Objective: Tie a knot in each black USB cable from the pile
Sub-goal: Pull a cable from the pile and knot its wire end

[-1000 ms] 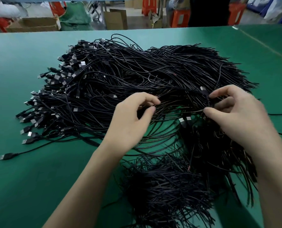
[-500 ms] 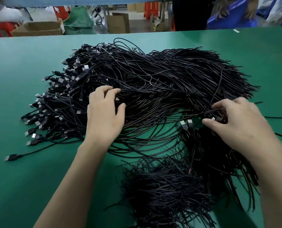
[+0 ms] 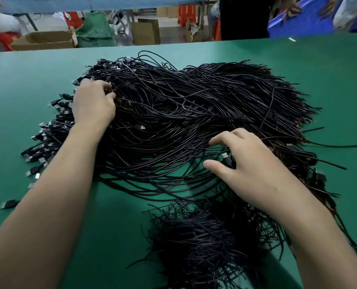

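Shifted to upper left, the left hand [image 3: 92, 105] is curling fingers into the larger of two cable piles [image 3: 194, 113] — grip unclear — while the right hand [image 3: 250, 163] is spreading its fingers.

Green surface [image 3: 27, 90]. Big pile [image 3: 194, 105] of black USB cables sits mid-surface, with its plugs [image 3: 46, 130] fanned out along the left side. Smaller tangled heap [image 3: 194, 243] at near edge, just beside it. Stray plug [image 3: 8, 204] near left. White scrap [image 3: 291, 39] far right.
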Demonstrator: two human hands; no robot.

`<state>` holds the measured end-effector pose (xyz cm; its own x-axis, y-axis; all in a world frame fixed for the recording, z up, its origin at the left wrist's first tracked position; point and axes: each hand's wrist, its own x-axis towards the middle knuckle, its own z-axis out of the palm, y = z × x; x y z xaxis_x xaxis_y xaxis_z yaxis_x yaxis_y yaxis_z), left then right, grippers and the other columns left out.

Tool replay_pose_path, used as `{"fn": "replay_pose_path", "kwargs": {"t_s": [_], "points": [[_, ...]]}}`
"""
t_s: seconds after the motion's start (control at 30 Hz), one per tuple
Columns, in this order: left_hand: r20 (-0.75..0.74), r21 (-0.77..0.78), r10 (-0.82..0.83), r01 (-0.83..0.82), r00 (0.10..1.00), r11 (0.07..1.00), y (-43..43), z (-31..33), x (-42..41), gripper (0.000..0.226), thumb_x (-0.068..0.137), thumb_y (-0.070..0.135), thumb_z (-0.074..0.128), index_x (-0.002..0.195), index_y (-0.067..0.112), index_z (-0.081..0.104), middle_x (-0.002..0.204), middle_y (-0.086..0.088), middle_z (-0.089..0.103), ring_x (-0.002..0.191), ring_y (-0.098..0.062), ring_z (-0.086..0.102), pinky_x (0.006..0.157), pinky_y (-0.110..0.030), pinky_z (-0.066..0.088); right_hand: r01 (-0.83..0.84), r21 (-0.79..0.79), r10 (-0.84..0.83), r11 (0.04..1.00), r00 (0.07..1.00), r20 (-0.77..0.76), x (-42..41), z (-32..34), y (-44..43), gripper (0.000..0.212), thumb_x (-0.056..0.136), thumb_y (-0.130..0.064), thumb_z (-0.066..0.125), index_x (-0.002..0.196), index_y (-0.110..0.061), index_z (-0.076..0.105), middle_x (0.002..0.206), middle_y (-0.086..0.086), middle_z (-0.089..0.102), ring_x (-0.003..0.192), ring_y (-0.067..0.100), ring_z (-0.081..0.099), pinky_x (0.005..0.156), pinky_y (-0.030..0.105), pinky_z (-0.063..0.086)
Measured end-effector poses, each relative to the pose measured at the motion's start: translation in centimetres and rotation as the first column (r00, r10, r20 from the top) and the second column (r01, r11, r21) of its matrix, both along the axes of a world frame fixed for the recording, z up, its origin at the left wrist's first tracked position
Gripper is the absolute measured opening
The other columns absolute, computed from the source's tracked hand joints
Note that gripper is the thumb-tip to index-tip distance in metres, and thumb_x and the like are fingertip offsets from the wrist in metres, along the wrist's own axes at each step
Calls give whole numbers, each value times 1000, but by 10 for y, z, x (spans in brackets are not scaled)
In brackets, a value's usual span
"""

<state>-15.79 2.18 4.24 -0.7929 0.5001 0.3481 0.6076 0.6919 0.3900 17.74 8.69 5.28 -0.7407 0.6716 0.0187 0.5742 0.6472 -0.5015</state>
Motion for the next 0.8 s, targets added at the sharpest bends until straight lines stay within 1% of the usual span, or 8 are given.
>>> {"fn": "replay_pose_path", "kwargs": {"t_s": [0.1, 0.27, 0.4, 0.47, 0.6, 0.67, 0.73, 0.8], "points": [[34, 18, -20, 19, 999, 1000, -2, 3, 0, 21, 93, 22, 76, 113, 20, 79, 109, -7, 76, 110, -32, 68, 99, -43, 53, -3, -1, 3, 1000, 1000, -25, 1, 0, 2, 41, 94, -57, 56, 130, -39, 52, 127, -17, 47, 119, 9, 47, 107, 44, 42], [58, 63, 31, -34, 998, 997, -7, 7, 5, 10, 92, 28, 75, 101, 26, 80, 85, 6, 66, 102, -28, 68, 87, -36, 50, -26, -9, 25, 1000, 998, -59, -1, -1, 2, 38, 94, -55, 57, 128, -39, 55, 123, -20, 49, 116, 6, 49, 106, 41, 43], [120, 258, -125, 91, 985, 962, -14, 16, 21, 8, 92, 32, 72, 95, 29, 78, 73, 17, 62, 77, -14, 61, 80, -28, 45, -40, -55, 32, 998, 989, -147, -5, -4, 1, 36, 93, -55, 56, 125, -38, 59, 119, -24, 52, 115, -2, 50, 100, 30, 46], [31, 283, -152, 138, 988, 949, -21, 21, 33, 9, 90, 38, 70, 91, 32, 77, 69, 19, 60, 73, -13, 60, 77, -30, 48, -46, -78, 31, 996, 983, -183, -7, -5, 0, 37, 94, -55, 54, 125, -37, 60, 118, -25, 54, 115, -6, 49, 99, 24, 45], [-159, 257, -58, 98, 986, 962, -35, 31, 49, 21, 91, 46, 69, 97, 30, 81, 73, 14, 61, 77, -17, 62, 71, -31, 43, -57, -97, 37, 994, 980, -194, -10, -7, -2, 36, 94, -55, 53, 125, -38, 61, 117, -26, 57, 112, -8, 52, 95, 19, 43], [-76, 275, -87, 105, 993, 956, -40, 35, 53, 19, 91, 44, 71, 95, 29, 81, 73, 11, 64, 74, -13, 60, 71, -27, 42, -62, -103, 42, 993, 981, -191, -10, -7, -2, 35, 94, -56, 52, 123, -39, 62, 115, -26, 58, 107, -12, 52, 90, 12, 40], [114, 373, -216, 160, 970, 914, -44, 40, 66, 15, 87, 45, 75, 85, 30, 79, 67, 13, 68, 63, -2, 58, 62, -19, 44, -55, -153, 19, 987, 973, -230, -10, -7, -2, 36, 94, -60, 49, 118, -39, 65, 112, -27, 62, 103, -15, 53, 85, 9, 38], [246, 403, -405, 287, 881, 869, -47, 43, 91, 11, 84, 44, 81, 80, 33, 80, 67, 18, 72, 59, 7, 57, 55, -7, 42, -49, -312, -53, 949, 949, -311, -11, -8, -1, 48, 94, -71, 41, 111, -36, 69, 107, -26, 69, 102, -16, 57, 89, 17, 42]]}}
